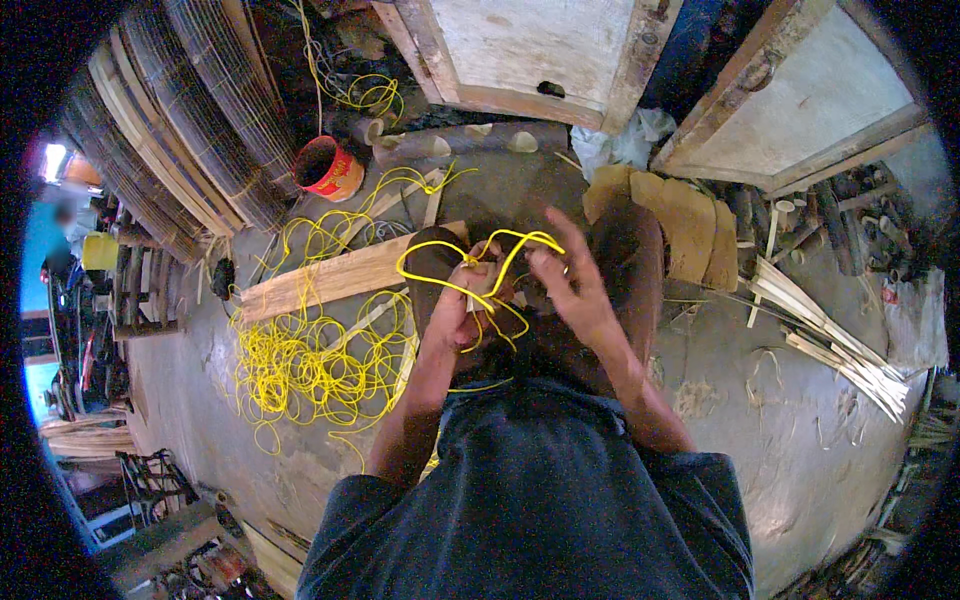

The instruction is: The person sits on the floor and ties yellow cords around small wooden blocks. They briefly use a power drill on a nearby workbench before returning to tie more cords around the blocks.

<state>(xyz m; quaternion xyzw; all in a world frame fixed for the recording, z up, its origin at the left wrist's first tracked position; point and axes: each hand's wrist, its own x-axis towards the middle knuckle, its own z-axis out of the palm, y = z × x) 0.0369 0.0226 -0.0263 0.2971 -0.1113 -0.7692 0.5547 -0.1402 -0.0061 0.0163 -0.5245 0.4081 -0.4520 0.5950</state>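
Bucket (pixel 338 182), red, stands on the floor (pixel 720 440) at ten o'clock, with the clock centred on the two hands and twelve at the top of the view; its interior is dark, and the contents cannot be determined. White plastic bag (pixel 622 138): one o'clock, contents not discernible. Clear bag (pixel 915 320): three o'clock, contents likewise.

Forearms extend from the lower edge, converging above the lap. Left hand (pixel 462 308): fingers curled and closed around yellow cord (pixel 420 247). Right hand (pixel 578 285): index finger raised toward twelve, remaining fingers partly bent, outline blurred; whether it pinches the cord cannot be told.

Cord position: loops project from the left hand toward ten and one o'clock, the latter reaching the right hand's fingers; short lengths hang toward five. Tangled cord pile (pixel 290 365) lies on the floor at eight o'clock, near the wooden board (pixel 335 277) at nine. Pale strips (pixel 830 325) lie at three o'clock.
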